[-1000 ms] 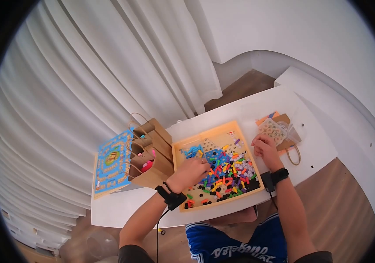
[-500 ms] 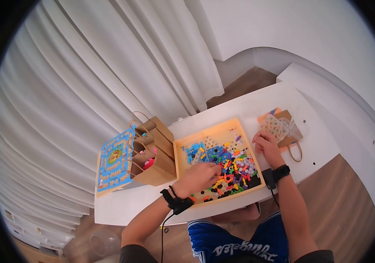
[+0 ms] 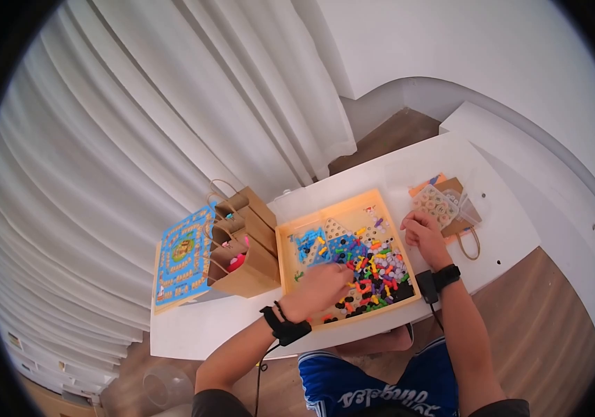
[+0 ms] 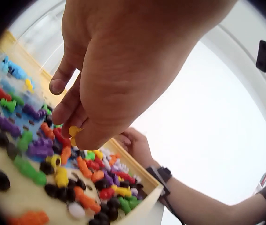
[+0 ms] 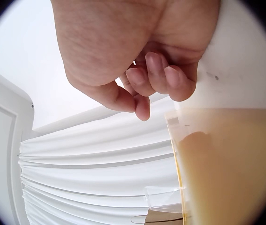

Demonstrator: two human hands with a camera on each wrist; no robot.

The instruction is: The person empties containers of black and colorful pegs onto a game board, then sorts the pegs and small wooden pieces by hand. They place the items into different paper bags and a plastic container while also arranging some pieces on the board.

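Observation:
My left hand (image 3: pixel 320 286) hangs over a shallow pale-wood tray (image 3: pixel 281 254) full of small coloured plastic pieces (image 3: pixel 363 281). In the left wrist view, its thumb and fingers pinch a small yellow plastic piece (image 4: pixel 74 132) close above the pile. Red, green, purple and orange pieces lie below, among black round ones (image 4: pixel 0 180). Light blue pieces (image 3: pixel 308 242) are grouped at the tray's far left. Beside the tray's right edge, my right hand (image 3: pixel 422 231) holds nothing visible; its fingers are loosely curled, thumb tip near the index finger.
Brown paper bags (image 3: pixel 252 257) stand left of the tray, with a blue printed board (image 3: pixel 183 250) behind them. A clear box of round pieces (image 3: pixel 435 205) and a flat paper bag (image 3: pixel 468 219) lie on the white table (image 3: pixel 499 201) at right. White curtains (image 3: pixel 172 104) hang beyond.
My left hand has moved right and slightly toward me across the tray, from beside the light blue pieces to the mixed pile. My right hand has stayed beside the tray.

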